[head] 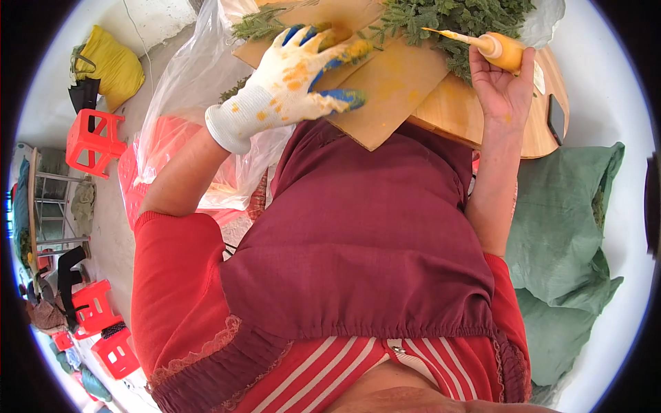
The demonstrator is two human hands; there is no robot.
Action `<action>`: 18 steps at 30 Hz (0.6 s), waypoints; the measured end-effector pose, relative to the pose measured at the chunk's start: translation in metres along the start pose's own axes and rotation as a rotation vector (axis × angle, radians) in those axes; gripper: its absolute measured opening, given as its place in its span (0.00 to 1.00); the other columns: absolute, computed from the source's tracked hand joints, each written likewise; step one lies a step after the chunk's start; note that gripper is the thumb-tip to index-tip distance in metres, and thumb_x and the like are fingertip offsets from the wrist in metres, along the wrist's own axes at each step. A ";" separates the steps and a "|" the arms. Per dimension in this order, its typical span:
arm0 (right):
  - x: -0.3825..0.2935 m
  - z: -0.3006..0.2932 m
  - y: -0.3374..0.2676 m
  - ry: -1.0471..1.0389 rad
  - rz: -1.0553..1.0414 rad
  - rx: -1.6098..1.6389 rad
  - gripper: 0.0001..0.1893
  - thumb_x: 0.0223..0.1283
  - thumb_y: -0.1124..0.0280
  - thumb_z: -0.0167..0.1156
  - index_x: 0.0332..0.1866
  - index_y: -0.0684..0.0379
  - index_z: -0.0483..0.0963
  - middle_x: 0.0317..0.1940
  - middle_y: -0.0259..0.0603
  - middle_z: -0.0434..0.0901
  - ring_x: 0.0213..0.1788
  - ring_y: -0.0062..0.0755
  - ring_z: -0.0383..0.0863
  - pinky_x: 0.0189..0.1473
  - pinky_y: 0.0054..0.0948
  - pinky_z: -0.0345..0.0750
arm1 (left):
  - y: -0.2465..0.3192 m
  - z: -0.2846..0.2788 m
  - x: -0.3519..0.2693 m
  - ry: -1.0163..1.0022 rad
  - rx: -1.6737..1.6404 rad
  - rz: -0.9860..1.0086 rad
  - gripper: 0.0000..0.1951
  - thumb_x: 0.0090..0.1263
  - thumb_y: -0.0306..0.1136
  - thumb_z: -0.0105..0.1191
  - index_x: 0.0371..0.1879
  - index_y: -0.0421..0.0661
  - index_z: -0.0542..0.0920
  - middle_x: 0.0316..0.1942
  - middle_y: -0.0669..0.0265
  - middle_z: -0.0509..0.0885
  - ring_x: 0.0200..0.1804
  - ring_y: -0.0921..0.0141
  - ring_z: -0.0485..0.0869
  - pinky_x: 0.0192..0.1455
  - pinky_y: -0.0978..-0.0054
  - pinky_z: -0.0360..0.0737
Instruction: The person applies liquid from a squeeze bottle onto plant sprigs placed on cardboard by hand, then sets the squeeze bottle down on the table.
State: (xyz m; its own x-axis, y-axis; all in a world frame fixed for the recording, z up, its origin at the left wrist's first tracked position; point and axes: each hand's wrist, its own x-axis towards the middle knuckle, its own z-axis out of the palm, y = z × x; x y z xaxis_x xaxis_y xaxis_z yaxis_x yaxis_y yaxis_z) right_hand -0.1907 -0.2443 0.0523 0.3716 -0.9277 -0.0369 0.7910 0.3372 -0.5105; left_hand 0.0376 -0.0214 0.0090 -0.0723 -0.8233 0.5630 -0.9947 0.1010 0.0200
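My left hand wears a white knit glove with blue-coated fingers, stained yellow-orange. Palm down, it hovers over or rests on a sheet of brown cardboard, its thumb and forefinger spread apart. Small green needles show by the forefinger; whether they touch it, I cannot tell. In my bare right hand lies a squeeze bottle of yellow-orange liquid, its coated nozzle pointing left. A pile of green conifer sprigs sits beyond the cardboard, and another sprig lies past my gloved fingers.
A round-edged wooden tabletop carries the cardboard and a dark phone at its right edge. Clear plastic sheeting hangs on the left. Red plastic stools and a yellow sack stand on the floor; green sacks lie right.
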 end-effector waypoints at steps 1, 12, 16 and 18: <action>0.000 0.000 0.000 -0.004 -0.017 -0.014 0.26 0.70 0.58 0.58 0.58 0.71 0.64 0.53 0.58 0.72 0.56 0.51 0.75 0.63 0.53 0.74 | 0.004 -0.003 0.000 -0.027 0.013 0.023 0.31 0.62 0.53 0.58 0.64 0.55 0.75 0.65 0.60 0.72 0.62 0.53 0.71 0.65 0.60 0.68; 0.012 0.007 0.020 -0.116 -0.171 -0.264 0.24 0.64 0.61 0.65 0.55 0.68 0.67 0.49 0.51 0.75 0.51 0.43 0.78 0.56 0.45 0.80 | 0.010 -0.007 -0.007 -0.071 0.081 0.048 0.30 0.63 0.61 0.52 0.64 0.63 0.76 0.65 0.55 0.70 0.60 0.51 0.70 0.63 0.59 0.68; 0.020 0.019 0.033 -0.171 -0.210 -0.356 0.25 0.63 0.61 0.67 0.55 0.67 0.68 0.48 0.48 0.75 0.49 0.39 0.78 0.53 0.39 0.80 | 0.010 -0.006 -0.008 -0.074 0.081 0.039 0.30 0.63 0.62 0.52 0.64 0.64 0.76 0.64 0.54 0.70 0.61 0.51 0.70 0.63 0.59 0.68; 0.019 0.032 0.044 -0.187 -0.228 -0.440 0.26 0.64 0.58 0.65 0.57 0.65 0.69 0.47 0.46 0.74 0.47 0.35 0.77 0.51 0.34 0.79 | 0.011 -0.006 -0.007 -0.074 0.083 0.040 0.31 0.63 0.62 0.52 0.64 0.64 0.76 0.64 0.54 0.70 0.60 0.51 0.70 0.63 0.59 0.68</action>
State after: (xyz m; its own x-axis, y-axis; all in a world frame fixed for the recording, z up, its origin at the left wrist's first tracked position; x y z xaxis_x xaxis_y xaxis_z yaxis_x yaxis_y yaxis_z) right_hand -0.1334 -0.2415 0.0566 0.3266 -0.9113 0.2507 0.5978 -0.0063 -0.8016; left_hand 0.0278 -0.0111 0.0104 -0.1138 -0.8588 0.4995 -0.9934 0.0901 -0.0715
